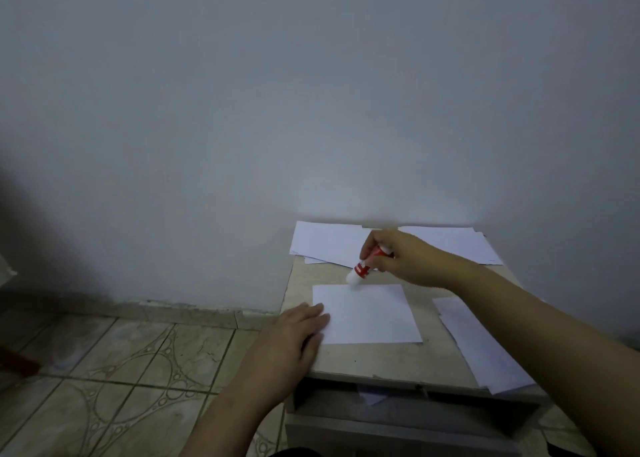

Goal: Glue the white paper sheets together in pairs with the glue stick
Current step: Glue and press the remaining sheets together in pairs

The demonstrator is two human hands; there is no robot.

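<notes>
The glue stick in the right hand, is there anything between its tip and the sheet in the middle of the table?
Nothing visible. The right hand holds the glue stick tilted, its white tip at the far edge of the center sheet. The left hand rests flat on that sheet's left edge, off to the side.

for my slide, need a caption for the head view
Right hand tips glue stick onto sheet steadied by left hand.

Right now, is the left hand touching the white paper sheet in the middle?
Touching. The head view shows left hand fingers flat on the white paper sheet's left edge.
</notes>
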